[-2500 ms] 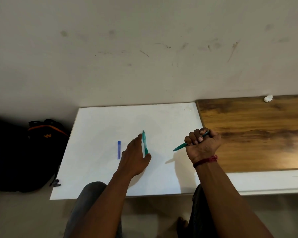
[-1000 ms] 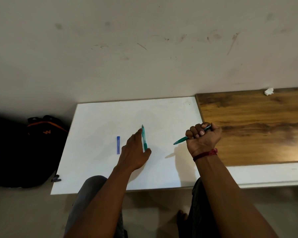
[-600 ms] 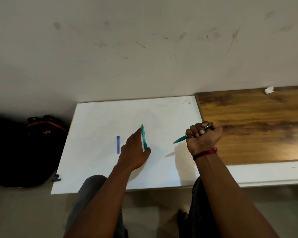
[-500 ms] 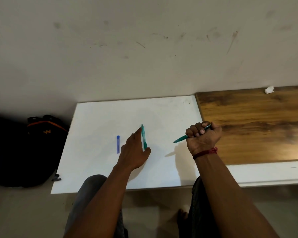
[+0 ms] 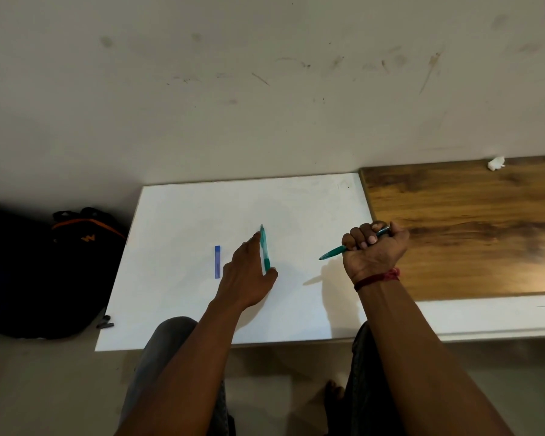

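White board point(image 5: 186, 215) bears blue strip point(image 5: 217, 262), green pen point(image 5: 264, 243)

Black backpack point(image 5: 76, 262) left of the white board point(image 5: 186, 215); on it a blue strip point(image 5: 217, 261), perhaps a cap.

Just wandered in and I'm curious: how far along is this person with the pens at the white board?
Done, it seems: one green pen is off the white board, gripped in the right hand. In hand: the left hand rests flat against a second green pen that lies on the board, not lifted. Left, probably: picking that one up, then the blue stick beside it, untouched.
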